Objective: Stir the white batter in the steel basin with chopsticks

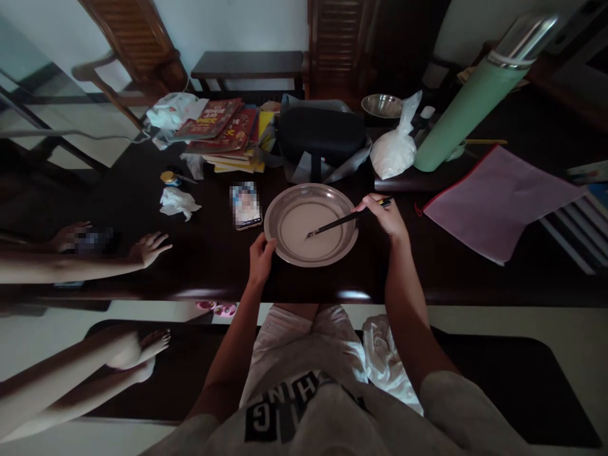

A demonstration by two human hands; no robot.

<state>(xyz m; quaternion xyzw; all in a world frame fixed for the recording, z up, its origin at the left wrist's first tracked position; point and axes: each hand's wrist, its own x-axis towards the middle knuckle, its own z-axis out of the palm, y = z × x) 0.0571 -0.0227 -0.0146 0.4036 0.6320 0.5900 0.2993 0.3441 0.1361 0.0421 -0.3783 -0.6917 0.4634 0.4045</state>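
Observation:
A round, shallow metal dish [349,246] sits on the dark table near its front edge, with a pale, whitish layer [304,221] covering its bottom. My left hand [261,256] grips the dish's rim at the lower left, thumb on top. Dark chopsticks [337,221] are held in my right hand [384,215] at the dish's right side; they slant down to the left, tips in the pale contents. Whether that layer is liquid or fine powder I cannot tell. A phone [246,206] with a lit screen lies just left of the dish.
Behind the dish are a black case [320,133], a tied bag of white stuff [393,152], a green thermos [475,107] and a metal bowl [382,106]. Books [221,130] stand back left, a mesh pouch [494,202] right. Another person's hand [149,248] rests left, near crumpled tissue [179,202].

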